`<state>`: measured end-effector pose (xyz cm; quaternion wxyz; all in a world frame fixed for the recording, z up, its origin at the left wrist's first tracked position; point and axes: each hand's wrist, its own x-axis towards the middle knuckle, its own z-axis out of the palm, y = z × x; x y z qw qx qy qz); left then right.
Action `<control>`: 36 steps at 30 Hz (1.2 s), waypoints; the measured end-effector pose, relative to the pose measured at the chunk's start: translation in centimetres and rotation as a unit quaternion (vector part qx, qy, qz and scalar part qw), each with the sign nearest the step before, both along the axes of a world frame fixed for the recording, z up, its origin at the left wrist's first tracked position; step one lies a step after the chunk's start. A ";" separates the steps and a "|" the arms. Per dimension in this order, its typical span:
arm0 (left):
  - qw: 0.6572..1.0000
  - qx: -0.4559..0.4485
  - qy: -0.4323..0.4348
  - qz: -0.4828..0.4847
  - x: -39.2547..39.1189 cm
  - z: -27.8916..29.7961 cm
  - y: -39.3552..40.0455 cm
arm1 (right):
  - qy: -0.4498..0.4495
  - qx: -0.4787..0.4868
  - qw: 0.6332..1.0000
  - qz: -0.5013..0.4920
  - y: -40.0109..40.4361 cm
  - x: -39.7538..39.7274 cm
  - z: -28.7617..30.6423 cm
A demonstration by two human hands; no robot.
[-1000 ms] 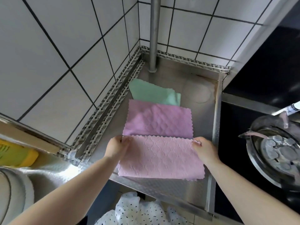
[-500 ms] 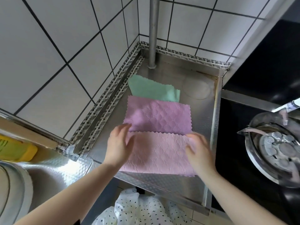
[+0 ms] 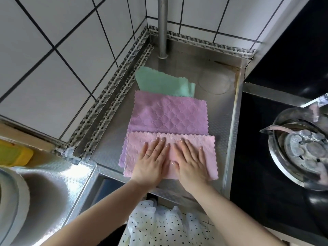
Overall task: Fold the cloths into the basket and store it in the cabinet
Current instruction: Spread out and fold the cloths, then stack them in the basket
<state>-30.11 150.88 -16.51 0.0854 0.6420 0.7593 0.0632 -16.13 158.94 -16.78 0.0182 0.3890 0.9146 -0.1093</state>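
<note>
1. My left hand [image 3: 152,160] and right hand [image 3: 190,160] lie flat, fingers straight, pressing the folded pink cloth [image 3: 207,157].
2. It lies on the steel counter [image 3: 221,121], touching the purple cloth [image 3: 168,116]; the green cloth [image 3: 163,84] lies behind.

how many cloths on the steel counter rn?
3: folded pale pink cloth nearest, under both hands; quilted purple cloth behind it; mint green cloth farthest, near the pole. Overlaps may hide more.
</note>
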 end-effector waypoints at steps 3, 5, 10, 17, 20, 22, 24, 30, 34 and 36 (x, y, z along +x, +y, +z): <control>0.999 -0.023 0.029 0.021 -1.0 -0.7 -0.3 | -0.035 0.007 0.999 0.006 0.8 1.2 -0.5; 0.997 -0.042 0.045 0.035 -1.5 -0.8 -0.6 | -0.058 0.022 0.998 0.002 1.3 2.0 -0.4; 0.995 -0.046 0.059 0.073 -2.9 -0.8 -1.2 | -0.070 0.022 0.997 -0.016 2.5 3.6 -0.4; 0.988 -0.073 0.076 0.112 -4.9 -0.9 -2.2 | -0.079 0.005 0.997 -0.001 4.6 4.7 0.5; 0.987 -0.063 0.060 0.138 -4.6 -0.7 -1.9 | 0.012 -0.021 1.000 0.010 5.9 1.9 1.8; 0.985 -0.059 0.044 0.157 -4.6 -0.4 -1.8 | 0.042 -0.050 0.997 0.043 6.8 -0.9 2.6; 0.984 -0.058 0.045 0.161 -4.9 -0.1 -1.8 | 0.024 -0.074 0.994 0.075 7.7 -3.6 2.9; 0.984 -0.052 0.032 0.170 -5.7 0.4 -1.9 | -0.052 -0.099 0.989 0.097 9.6 -7.0 3.1; 0.981 -0.037 -0.005 0.191 -5.7 0.5 -1.6 | -0.070 -0.157 0.979 0.113 9.7 -7.7 3.3; 0.981 -0.034 -0.016 0.192 -5.7 0.6 -1.3 | -0.071 -0.183 0.972 0.126 9.8 -7.7 3.7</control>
